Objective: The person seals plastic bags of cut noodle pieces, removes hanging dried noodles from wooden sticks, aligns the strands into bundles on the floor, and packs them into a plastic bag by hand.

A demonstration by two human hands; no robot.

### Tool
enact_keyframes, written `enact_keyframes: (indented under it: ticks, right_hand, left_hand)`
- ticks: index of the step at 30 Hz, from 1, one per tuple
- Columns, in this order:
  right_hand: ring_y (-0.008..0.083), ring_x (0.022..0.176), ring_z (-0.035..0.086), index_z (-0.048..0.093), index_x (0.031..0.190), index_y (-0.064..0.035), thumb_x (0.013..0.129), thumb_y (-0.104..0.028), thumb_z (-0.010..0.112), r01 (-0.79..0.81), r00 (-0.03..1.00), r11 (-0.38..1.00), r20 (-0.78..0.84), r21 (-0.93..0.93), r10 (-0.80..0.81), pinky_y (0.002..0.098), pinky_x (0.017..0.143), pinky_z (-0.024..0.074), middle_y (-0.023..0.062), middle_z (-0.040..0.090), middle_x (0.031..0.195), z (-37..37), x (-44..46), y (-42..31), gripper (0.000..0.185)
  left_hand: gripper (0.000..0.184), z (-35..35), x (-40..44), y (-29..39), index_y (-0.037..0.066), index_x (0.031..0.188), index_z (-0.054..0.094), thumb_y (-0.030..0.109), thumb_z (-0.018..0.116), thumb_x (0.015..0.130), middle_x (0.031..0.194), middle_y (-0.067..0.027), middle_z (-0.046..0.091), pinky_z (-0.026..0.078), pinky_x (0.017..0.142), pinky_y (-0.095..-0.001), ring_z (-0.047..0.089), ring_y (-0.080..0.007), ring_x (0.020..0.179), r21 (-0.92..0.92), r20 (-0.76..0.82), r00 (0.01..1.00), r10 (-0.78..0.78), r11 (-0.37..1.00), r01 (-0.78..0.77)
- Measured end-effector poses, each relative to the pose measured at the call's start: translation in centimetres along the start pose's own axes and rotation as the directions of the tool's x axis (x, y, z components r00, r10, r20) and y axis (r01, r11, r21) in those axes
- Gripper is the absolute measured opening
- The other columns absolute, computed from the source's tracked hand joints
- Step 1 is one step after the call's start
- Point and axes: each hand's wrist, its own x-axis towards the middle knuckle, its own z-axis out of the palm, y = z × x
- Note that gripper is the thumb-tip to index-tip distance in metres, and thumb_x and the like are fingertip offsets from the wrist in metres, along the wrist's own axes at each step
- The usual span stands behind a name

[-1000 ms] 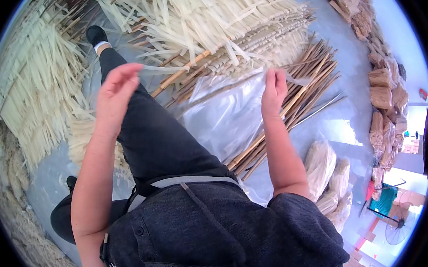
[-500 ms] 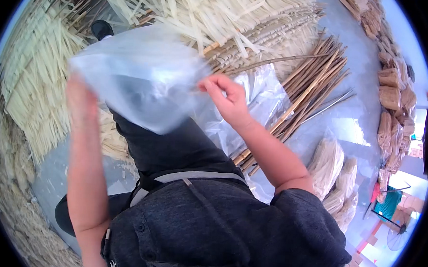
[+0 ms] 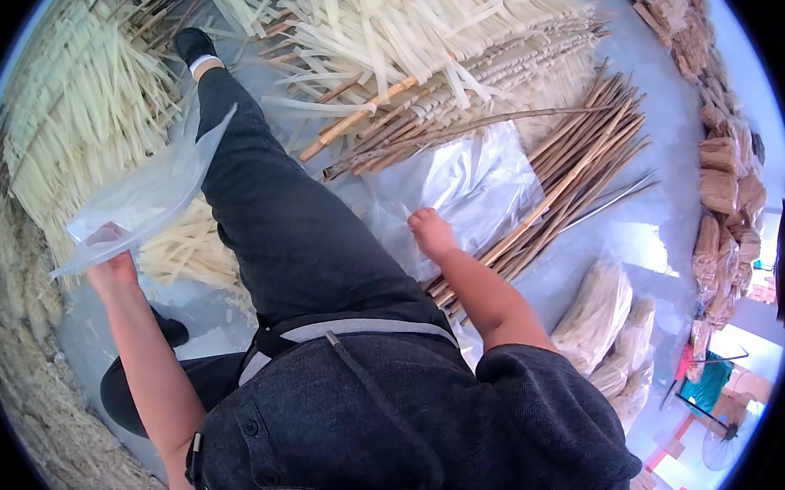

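Observation:
A clear plastic bag (image 3: 151, 192) hangs from my left hand (image 3: 116, 270), out to the left beside my outstretched leg. My fingers are closed on the bag's near edge and partly show through the film. My right hand (image 3: 432, 236) is curled with its fingers together, and I see nothing in it. It is just over a pile of flat clear plastic bags (image 3: 480, 174) on the floor; I cannot tell whether it touches them.
Pale dried strips on sticks (image 3: 395, 23) spread ahead, with more strips (image 3: 90, 96) at left. Beside the flat bags lies a bundle of thin brown sticks (image 3: 583, 157). Filled bags of pale strands (image 3: 595, 313) stand at right, and brown packages (image 3: 725, 174) line the far right.
The plastic bag was spread between both hands over my leg. My right hand has let go and moved nearer me, over the flat bags. My left hand has carried the bag left and nearer.

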Motion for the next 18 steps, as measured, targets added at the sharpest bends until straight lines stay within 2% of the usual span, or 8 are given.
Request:
enact_keyframes:
  ticks: [1, 3, 5, 8, 11, 13, 15, 18]
  right_hand:
    - [0.0302, 0.121, 0.051, 0.062, 0.109, -0.0099, 0.079, -0.012, 0.063, 0.0, 1.0, 1.0, 0.004, -0.008, 0.0, 0.0413, 0.09, 0.0496, 0.0142, 0.059, 0.119, -0.4, 0.1, 1.5, 0.03]
    - [0.0314, 0.103, 0.061, 0.063, 0.109, -0.0077, 0.078, -0.008, 0.064, 0.145, 0.942, 0.972, -0.326, 0.186, -0.078, 0.0379, 0.083, 0.052, 0.0144, 0.066, 0.095, -1.1, 0.1, 3.1, 0.031]
    - [0.0354, 0.095, 0.063, 0.062, 0.114, -0.0075, 0.076, -0.004, 0.064, -0.008, 0.931, 0.928, -0.336, 0.372, 0.142, 0.0403, 0.083, 0.0515, 0.0167, 0.066, 0.086, -2.5, -0.7, 3.5, 0.038]
    - [0.0357, 0.102, 0.059, 0.06, 0.114, -0.0098, 0.077, -0.004, 0.06, -0.172, 0.823, 0.784, -0.351, 0.597, 0.447, 0.041, 0.088, 0.048, 0.0157, 0.066, 0.101, -4.0, -1.5, 4.9, 0.037]
    - [0.0328, 0.12, 0.052, 0.057, 0.125, -0.0171, 0.079, -0.009, 0.062, -0.058, 0.809, 0.932, -0.531, 0.358, 0.254, 0.0451, 0.099, 0.0426, 0.0155, 0.055, 0.128, -7.5, -2.5, 2.1, 0.047]
    - [0.032, 0.13, 0.042, 0.051, 0.134, -0.0254, 0.08, -0.014, 0.061, 0.009, 0.925, 0.887, -0.333, -0.462, -0.183, 0.0584, 0.106, 0.0317, 0.0118, 0.039, 0.145, -6.9, -2.2, -1.0, 0.057]
    - [0.0325, 0.133, 0.039, 0.052, 0.135, -0.0293, 0.081, -0.018, 0.061, 0.126, 0.992, 0.967, 0.004, -0.224, -0.128, 0.0672, 0.105, 0.024, 0.0104, 0.037, 0.146, -4.6, -2.2, -3.1, 0.056]
    - [0.0332, 0.133, 0.038, 0.059, 0.126, -0.028, 0.079, -0.025, 0.065, 0.06, 0.991, 0.975, -0.106, -0.215, -0.085, 0.0638, 0.106, 0.0255, 0.0088, 0.037, 0.146, -0.3, -2.2, -4.8, 0.048]
  left_hand:
    - [0.015, 0.0, -0.4, -0.1, -0.003, 0.101, 0.056, -0.003, 0.054, 0.087, 0.089, -0.0108, 0.063, 0.059, 0.077, -0.0352, 0.066, -0.0209, 0.083, 0.007, -0.054, 0.999, 0.002, 1.0, -0.002]
    - [0.015, -0.6, -0.2, 0.0, -0.004, 0.102, 0.056, -0.003, 0.055, 0.087, 0.09, -0.0117, 0.064, 0.059, 0.078, -0.0355, 0.066, -0.0216, 0.083, -0.002, -0.059, 0.998, -0.012, 1.0, 0.012]
    - [0.016, -1.3, 0.0, 0.2, -0.005, 0.102, 0.055, -0.003, 0.055, 0.087, 0.092, -0.0125, 0.064, 0.06, 0.079, -0.0359, 0.066, -0.0223, 0.084, -0.004, -0.057, 0.998, -0.024, 1.0, 0.024]
    - [0.016, -1.3, 0.0, 0.5, -0.006, 0.103, 0.055, -0.003, 0.056, 0.088, 0.096, -0.0141, 0.064, 0.06, 0.08, -0.036, 0.066, -0.0239, 0.086, 0.024, -0.136, 0.991, 0.018, 1.0, -0.015]
    - [0.016, -0.4, -1.2, 1.2, -0.006, 0.104, 0.055, -0.002, 0.056, 0.089, 0.1, -0.0149, 0.064, 0.06, 0.08, -0.0358, 0.066, -0.0254, 0.089, 0.053, -0.178, 0.983, 0.035, 0.998, -0.025]
    - [0.016, 0.2, -2.0, 1.6, -0.006, 0.103, 0.055, -0.002, 0.057, 0.088, 0.1, -0.015, 0.064, 0.06, 0.081, -0.036, 0.066, -0.0256, 0.09, 0.11, -0.194, 0.98, 0.036, 0.994, -0.015]
    - [0.016, -0.1, -1.8, 1.7, -0.005, 0.104, 0.055, 0.0, 0.056, 0.089, 0.101, -0.0147, 0.064, 0.06, 0.082, -0.0367, 0.066, -0.0254, 0.091, 0.115, -0.177, 0.983, 0.042, 0.993, -0.021]
    - [0.018, 1.6, -2.3, 2.3, -0.004, 0.108, 0.056, 0.003, 0.055, 0.091, 0.103, -0.0142, 0.063, 0.058, 0.085, -0.0384, 0.065, -0.0251, 0.092, 0.111, -0.14, 0.988, 0.066, 0.993, -0.05]
